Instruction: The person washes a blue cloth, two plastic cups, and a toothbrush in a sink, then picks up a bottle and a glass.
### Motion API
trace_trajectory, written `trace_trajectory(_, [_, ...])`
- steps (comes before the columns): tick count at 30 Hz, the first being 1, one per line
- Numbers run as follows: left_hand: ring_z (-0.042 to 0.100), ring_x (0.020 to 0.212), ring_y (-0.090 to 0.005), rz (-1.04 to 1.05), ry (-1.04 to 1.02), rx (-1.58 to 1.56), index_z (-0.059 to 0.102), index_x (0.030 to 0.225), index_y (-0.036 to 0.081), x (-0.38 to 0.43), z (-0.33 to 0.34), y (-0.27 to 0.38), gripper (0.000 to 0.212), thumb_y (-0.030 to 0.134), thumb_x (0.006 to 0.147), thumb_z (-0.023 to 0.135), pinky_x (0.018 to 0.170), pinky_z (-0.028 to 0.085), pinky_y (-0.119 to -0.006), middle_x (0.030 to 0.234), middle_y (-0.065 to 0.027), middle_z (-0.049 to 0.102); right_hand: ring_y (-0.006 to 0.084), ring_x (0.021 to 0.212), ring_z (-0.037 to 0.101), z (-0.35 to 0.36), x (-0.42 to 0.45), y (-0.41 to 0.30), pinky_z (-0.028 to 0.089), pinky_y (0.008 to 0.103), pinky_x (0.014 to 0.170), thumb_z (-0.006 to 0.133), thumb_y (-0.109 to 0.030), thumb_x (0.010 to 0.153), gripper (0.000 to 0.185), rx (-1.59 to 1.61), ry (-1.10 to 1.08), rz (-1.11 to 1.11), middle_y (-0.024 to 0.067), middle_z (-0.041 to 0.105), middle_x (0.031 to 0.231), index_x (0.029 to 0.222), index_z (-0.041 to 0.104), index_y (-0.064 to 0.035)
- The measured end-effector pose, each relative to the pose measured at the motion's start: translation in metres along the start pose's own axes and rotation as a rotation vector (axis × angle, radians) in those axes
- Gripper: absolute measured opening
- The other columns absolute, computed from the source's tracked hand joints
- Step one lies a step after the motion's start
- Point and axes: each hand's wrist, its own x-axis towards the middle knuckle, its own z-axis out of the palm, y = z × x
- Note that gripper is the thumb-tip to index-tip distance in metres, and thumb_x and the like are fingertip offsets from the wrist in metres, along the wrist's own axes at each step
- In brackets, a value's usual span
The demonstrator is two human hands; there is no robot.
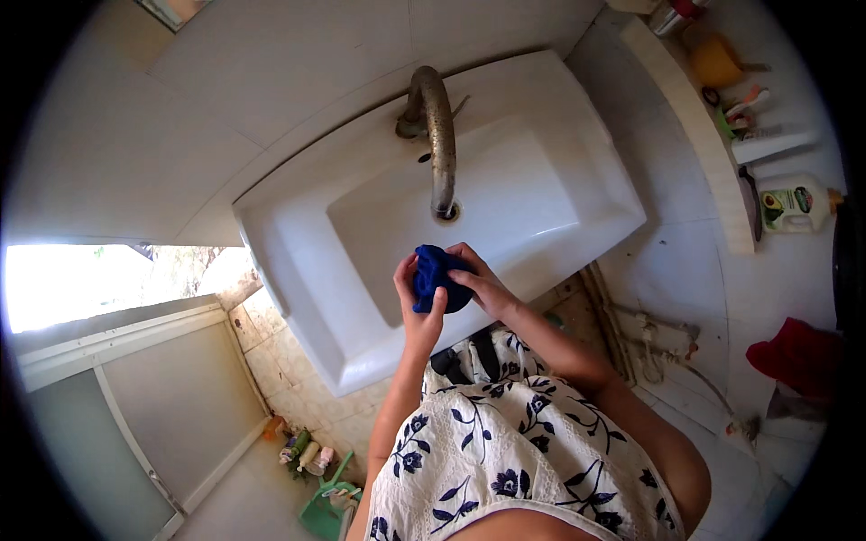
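Note:
A bunched blue cloth [440, 280] is held between both hands over the near side of a white ceramic sink [500, 162]. My left hand [423, 304] grips its left side, with the thumb at the front. On the right side, my right hand [484, 280] has its fingers and thumb pressed on the cloth. Beyond the hands, the spout of a worn metal faucet [441, 149] arches down over the drain [448, 211]. Whether water is running cannot be told.
On the right wall a shelf [703, 135] holds bottles, an orange cup [714, 59] and brushes. A red cloth [798, 358] is at the far right. Pipes [649, 338] run below the sink. Bottles [304, 453] and a green plastic container [331, 504] stand at lower left, near a framed door [135, 406].

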Motion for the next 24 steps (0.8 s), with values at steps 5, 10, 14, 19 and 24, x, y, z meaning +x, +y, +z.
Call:
trace_trajectory(5, [0.029,0.113,-0.0235,-0.141,-0.091,-0.226,0.014,0.128,0.008,0.001,0.0,-0.001,0.072,0.035,0.074,0.054,0.094,0.023,-0.033,0.122,-0.0132,0.027,0.0107,0.085,0.042,-0.003,-0.001,-0.008,0.031,0.0233,0.08,0.053,-0.023,0.065,0.031,-0.15,0.037,-0.218,0.0025,0.046,0.087,0.088,0.044,-0.0051])
trace_trajectory(10, [0.031,0.112,-0.0204,-0.515,-0.281,-0.822,0.014,0.129,0.011,0.001,-0.005,0.0,0.067,0.037,0.078,0.049,0.093,0.027,-0.032,0.123,-0.0097,0.03,0.0157,0.088,0.043,-0.008,-0.002,-0.021,0.03,0.0256,0.083,0.052,-0.019,0.056,0.031,-0.213,-0.073,-0.22,0.0067,0.047,0.088,0.081,0.046,-0.0029])
trace_trajectory(14, [0.035,0.11,-0.0181,-0.414,-0.224,-0.581,0.029,0.122,0.003,0.002,-0.005,-0.009,0.046,0.026,0.084,0.04,0.092,0.028,-0.029,0.12,-0.0091,0.036,0.0155,0.087,0.044,-0.001,-0.004,-0.021,0.03,0.0252,0.082,0.053,-0.018,0.056,0.026,-0.226,-0.117,-0.185,0.0068,0.049,0.088,0.077,0.048,-0.0021])
trace_trajectory(19, [0.034,0.111,-0.0194,-0.3,-0.073,-0.272,0.027,0.123,0.002,-0.002,0.003,-0.006,0.051,0.034,0.085,0.039,0.092,0.028,-0.03,0.12,-0.0125,0.035,0.0123,0.084,0.044,0.001,0.0,-0.002,0.032,0.0232,0.079,0.052,-0.013,0.063,0.017,-0.145,0.06,-0.181,0.0055,0.05,0.087,0.076,0.048,-0.0024])
trace_trajectory(24, [0.021,0.118,-0.03,0.029,-0.168,0.046,0.003,0.129,0.007,-0.016,0.007,-0.01,0.105,0.053,0.056,0.064,0.096,0.022,-0.036,0.129,-0.0162,0.014,0.0056,0.065,0.045,-0.001,0.01,0.007,0.037,0.0191,0.06,0.053,-0.013,0.073,0.01,0.077,0.369,-0.077,-0.0019,0.05,0.067,0.074,0.052,-0.0039])
